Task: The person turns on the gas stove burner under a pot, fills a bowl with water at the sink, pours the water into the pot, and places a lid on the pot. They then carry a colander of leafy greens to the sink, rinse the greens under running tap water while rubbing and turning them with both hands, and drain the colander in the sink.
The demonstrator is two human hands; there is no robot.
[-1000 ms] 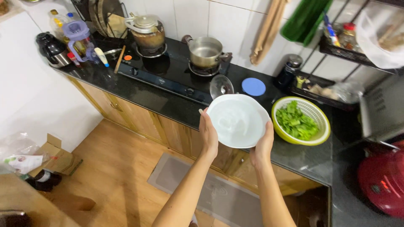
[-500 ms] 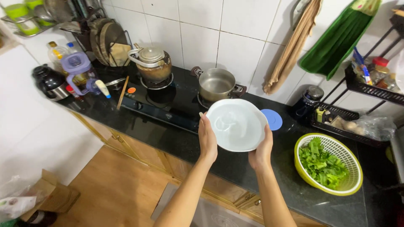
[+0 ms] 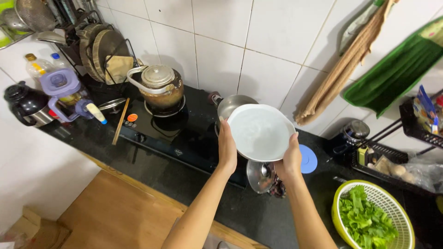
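I hold a white bowl (image 3: 260, 132) of clear water in both hands above the black stove. My left hand (image 3: 227, 147) grips its left rim and my right hand (image 3: 290, 158) grips its right rim. Right behind the bowl a steel pot (image 3: 230, 105) stands on the right burner, mostly hidden by the bowl. A glass pot lid (image 3: 260, 176) lies on the counter below the bowl, with a blue round lid (image 3: 308, 159) beside it.
A brown kettle (image 3: 159, 87) sits on the left burner. Wooden chopsticks (image 3: 121, 121), a purple jug (image 3: 62, 92) and a black flask (image 3: 25, 105) stand at the left. A yellow-green colander of leafy greens (image 3: 371, 216) is at the lower right. Cloths hang on the tiled wall.
I have carried the bowl closer to the stove, so it now hangs over the steel pot. The view has moved in and the colander has slid to the lower right.
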